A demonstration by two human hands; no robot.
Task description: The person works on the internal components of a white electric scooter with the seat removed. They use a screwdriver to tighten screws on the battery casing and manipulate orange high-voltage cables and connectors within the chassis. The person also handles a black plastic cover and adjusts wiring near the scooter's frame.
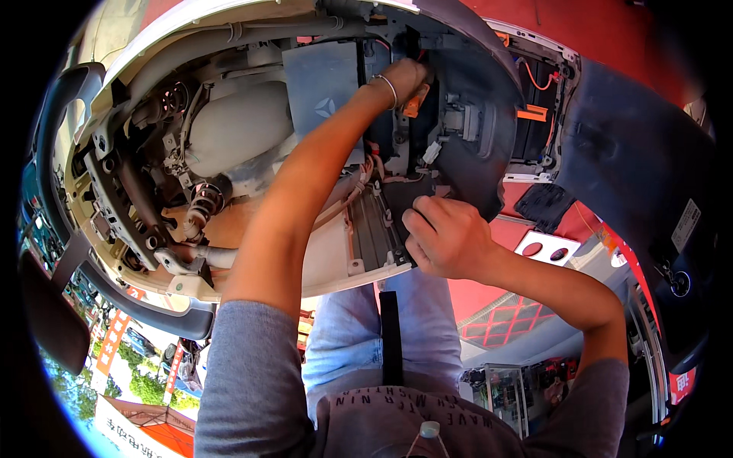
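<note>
at the near side, the right hand (449, 235) is curled almost into a fist over the shell's (359, 275) rim; i cannot tell whether it holds anything. farther, cables (357, 192) run left of a white connector (432, 153). beyond, the left hand (407, 76) has bent fingers beside an orange part (416, 101), grip unclear, right of a grey box (317, 76).

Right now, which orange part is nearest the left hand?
The orange part just below the left hand in the picture; others, such as the orange strip, sit farther right.
</note>
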